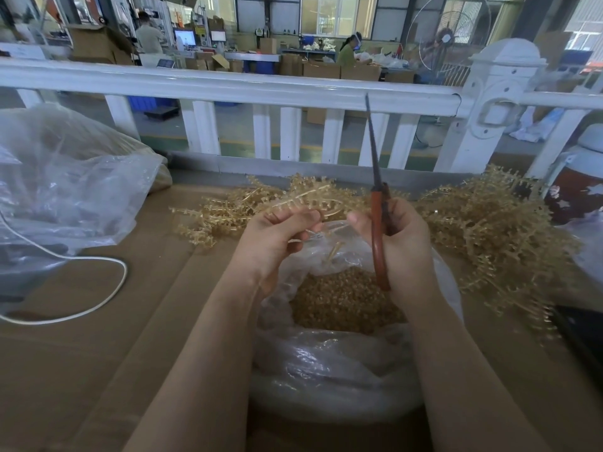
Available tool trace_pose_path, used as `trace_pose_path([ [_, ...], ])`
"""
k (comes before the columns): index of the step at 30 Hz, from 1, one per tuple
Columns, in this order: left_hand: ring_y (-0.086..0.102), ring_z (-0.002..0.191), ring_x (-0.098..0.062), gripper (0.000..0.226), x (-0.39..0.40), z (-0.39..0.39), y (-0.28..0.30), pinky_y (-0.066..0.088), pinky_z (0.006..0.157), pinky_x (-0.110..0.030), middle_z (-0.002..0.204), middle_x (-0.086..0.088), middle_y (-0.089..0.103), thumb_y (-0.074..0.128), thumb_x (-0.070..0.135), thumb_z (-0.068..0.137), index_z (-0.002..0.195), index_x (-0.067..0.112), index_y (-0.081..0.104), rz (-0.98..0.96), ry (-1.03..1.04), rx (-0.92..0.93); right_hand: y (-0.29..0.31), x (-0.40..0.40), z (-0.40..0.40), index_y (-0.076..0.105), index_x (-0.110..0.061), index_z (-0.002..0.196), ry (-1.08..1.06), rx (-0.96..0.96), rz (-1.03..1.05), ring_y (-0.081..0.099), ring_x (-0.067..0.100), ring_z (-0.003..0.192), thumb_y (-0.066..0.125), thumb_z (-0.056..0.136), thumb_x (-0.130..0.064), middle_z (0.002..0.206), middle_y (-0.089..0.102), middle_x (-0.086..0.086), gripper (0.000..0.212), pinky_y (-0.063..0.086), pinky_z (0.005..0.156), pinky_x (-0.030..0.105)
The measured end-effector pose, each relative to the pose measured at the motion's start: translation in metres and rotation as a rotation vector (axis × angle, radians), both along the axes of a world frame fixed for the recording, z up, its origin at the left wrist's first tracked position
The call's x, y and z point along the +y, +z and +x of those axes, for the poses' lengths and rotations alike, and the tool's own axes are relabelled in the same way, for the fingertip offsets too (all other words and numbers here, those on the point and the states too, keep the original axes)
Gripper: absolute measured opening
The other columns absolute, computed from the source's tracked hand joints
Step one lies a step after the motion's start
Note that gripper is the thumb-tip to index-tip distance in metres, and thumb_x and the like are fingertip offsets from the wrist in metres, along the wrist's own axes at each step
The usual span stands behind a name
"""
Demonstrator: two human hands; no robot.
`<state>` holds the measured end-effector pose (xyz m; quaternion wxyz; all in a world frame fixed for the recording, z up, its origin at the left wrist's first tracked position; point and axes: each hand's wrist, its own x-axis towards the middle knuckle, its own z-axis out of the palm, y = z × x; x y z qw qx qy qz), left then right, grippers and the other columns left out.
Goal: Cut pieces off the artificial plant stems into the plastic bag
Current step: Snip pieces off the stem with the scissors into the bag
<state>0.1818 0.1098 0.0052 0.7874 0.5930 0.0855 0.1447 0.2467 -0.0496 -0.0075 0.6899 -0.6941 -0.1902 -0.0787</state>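
My left hand holds a tan plastic plant stem by its lower end, just above the open clear plastic bag. My right hand grips red-handled scissors, blades together and pointing straight up. Many small tan cut pieces fill the bag's bottom. A short stem bit lies at the bag's mouth between my hands.
A big heap of tan stems spreads from behind my hands to the right on the cardboard-covered table. Another clear bag and a white cord lie left. A white railing closes the far edge; a patterned jar stands right.
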Motion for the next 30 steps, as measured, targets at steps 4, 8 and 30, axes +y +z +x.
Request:
trace_pose_path([
  [4, 0.055, 0.064, -0.006, 0.009, -0.003, 0.0, -0.001, 0.04, 0.066, -0.023, 0.073, 0.003, 0.072, 0.074, 0.01, 0.083, 0.079, 0.018, 0.077, 0.092, -0.03, 0.027, 0.001, -0.003, 0.001, 0.06, -0.021, 0.088, 0.051, 0.039, 0.049, 0.067, 0.001, 0.071, 0.083, 0.08, -0.024, 0.07, 0.068, -0.017, 0.024, 0.051, 0.068, 0.016],
  [8, 0.058, 0.065, -0.006, 0.01, -0.001, 0.0, -0.001, 0.04, 0.068, -0.026, 0.078, 0.003, 0.073, 0.076, 0.013, 0.08, 0.077, 0.022, 0.077, 0.087, -0.053, 0.023, 0.002, -0.005, -0.001, 0.055, -0.019, 0.082, 0.138, 0.043, 0.114, 0.055, -0.002, 0.049, 0.079, 0.084, -0.008, 0.055, 0.058, -0.016, 0.026, 0.045, 0.052, 0.011],
  [30, 0.061, 0.062, -0.011, 0.009, 0.011, -0.004, 0.001, 0.049, 0.06, -0.022, 0.076, -0.005, 0.073, 0.07, 0.025, 0.075, 0.07, 0.02, 0.075, -0.001, -0.193, 0.062, 0.014, -0.011, -0.009, 0.052, -0.015, 0.082, 0.143, 0.108, 0.181, 0.054, -0.001, 0.046, 0.069, 0.087, 0.007, 0.082, 0.059, 0.011, 0.028, 0.044, 0.051, 0.01],
])
